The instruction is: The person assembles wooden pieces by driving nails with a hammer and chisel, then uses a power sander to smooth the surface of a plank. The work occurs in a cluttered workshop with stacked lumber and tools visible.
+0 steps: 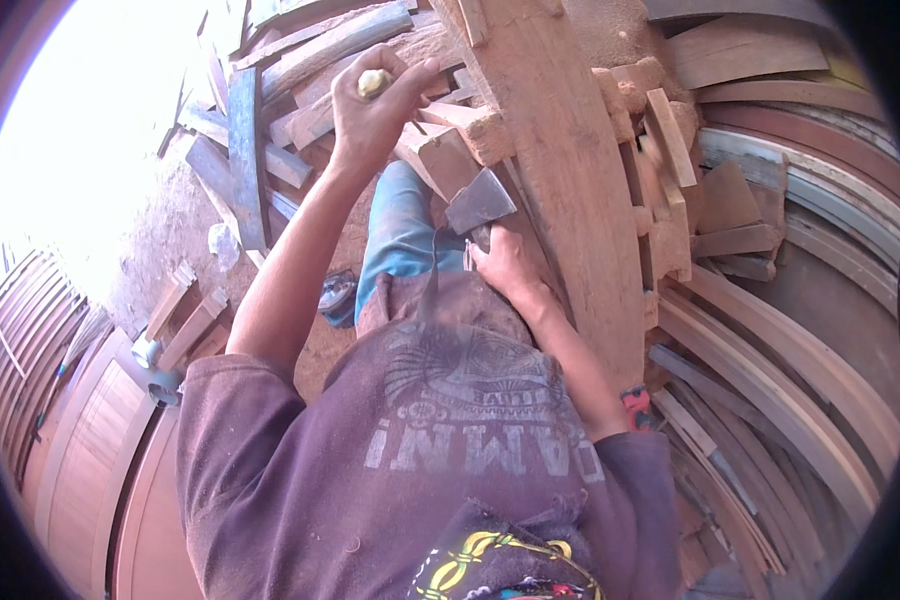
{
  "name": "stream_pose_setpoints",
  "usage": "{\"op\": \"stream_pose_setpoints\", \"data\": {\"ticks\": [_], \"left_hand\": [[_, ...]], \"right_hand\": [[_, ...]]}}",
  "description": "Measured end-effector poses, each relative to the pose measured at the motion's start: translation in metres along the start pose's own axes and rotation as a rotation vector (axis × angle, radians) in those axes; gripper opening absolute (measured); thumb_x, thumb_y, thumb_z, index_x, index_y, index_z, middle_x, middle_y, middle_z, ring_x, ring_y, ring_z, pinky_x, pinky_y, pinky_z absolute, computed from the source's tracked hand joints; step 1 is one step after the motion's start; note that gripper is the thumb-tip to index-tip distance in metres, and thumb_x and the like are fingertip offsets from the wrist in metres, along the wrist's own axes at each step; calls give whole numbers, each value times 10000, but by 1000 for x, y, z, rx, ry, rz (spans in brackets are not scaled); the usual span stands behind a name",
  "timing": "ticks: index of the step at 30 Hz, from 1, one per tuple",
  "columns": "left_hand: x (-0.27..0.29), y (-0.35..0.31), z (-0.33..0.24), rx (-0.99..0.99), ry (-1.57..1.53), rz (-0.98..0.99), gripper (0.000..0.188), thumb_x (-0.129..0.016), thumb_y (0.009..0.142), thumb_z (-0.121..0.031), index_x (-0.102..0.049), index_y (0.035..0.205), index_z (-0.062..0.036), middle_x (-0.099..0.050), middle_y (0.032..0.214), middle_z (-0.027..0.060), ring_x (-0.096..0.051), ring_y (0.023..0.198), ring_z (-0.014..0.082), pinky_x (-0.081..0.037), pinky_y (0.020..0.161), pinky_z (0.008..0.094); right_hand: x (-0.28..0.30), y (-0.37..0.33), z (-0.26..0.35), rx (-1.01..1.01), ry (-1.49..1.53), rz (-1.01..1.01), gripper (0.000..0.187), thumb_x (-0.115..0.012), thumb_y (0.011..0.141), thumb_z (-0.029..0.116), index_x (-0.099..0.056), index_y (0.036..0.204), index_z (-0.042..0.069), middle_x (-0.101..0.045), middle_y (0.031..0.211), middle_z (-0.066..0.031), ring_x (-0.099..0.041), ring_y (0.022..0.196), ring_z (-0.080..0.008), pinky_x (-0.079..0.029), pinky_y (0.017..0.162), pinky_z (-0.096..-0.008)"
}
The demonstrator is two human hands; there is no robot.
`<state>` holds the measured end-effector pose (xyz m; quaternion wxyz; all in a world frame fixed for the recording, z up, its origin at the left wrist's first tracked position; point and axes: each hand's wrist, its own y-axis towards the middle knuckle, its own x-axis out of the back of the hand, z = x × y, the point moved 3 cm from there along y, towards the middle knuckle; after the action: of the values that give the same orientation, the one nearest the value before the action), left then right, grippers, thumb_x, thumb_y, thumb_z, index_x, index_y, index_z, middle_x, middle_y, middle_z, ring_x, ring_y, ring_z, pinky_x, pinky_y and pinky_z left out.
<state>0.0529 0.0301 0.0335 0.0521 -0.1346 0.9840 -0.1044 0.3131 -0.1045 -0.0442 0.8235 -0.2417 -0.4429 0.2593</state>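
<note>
Right now the hatchet has its grey steel head down against the long reddish plank, sitting just at the plank's left edge. The right hand is clamped around the handle directly below that head, fingers curled tight. Up and to the left of the plank, the left hand is fisted around a pale rounded wooden grip, thumb wrapped over. Between that hand and the plank sits a chunky wood block, touching the plank's edge. Left of the plank, offcut boards lie on sawdusty ground; right of it, curved wooden strips are stacked
</note>
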Motion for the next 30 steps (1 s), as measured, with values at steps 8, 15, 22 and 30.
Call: {"op": "stream_pose_setpoints", "data": {"ticks": [8, 15, 22, 30], "left_hand": [[-36, -65, 23, -444, 308, 267, 265, -859, 872, -162, -624, 808, -56, -635, 756, 96, -645, 696, 255, -510, 633, 392], [-74, -101, 42, -645, 404, 403, 305, -822, 917, -235, -564, 858, -84, -538, 839, 82, -602, 816, 298, -494, 761, 420], [-81, -95, 45, -693, 362, 414, 374, -880, 862, -165, -525, 777, -86, -555, 813, 85, -594, 745, 300, -505, 684, 433], [-83, -87, 43, -654, 391, 409, 329, -804, 951, -249, -560, 802, -86, -520, 828, 89, -614, 784, 289, -519, 725, 442]], "right_hand": [[12, 2, 4, 32, -54, 51, 400, -754, 923, 328, -745, 1030, -58, -716, 1003, -353, -713, 989, -519, -570, 865, -584], [12, -11, -21, -69, 24, 99, 574, -773, 933, 323, -600, 1403, 43, -698, 1265, -300, -675, 1197, -463, -538, 978, -522], [48, -46, -14, -125, -23, 66, 719, -825, 898, 349, -566, 1463, -12, -668, 1339, -326, -652, 1244, -475, -531, 1046, -493], [53, -57, -20, -118, 122, 42, 733, -833, 899, 297, -547, 1472, -58, -638, 1413, -292, -612, 1334, -428, -482, 1126, -441]]}}
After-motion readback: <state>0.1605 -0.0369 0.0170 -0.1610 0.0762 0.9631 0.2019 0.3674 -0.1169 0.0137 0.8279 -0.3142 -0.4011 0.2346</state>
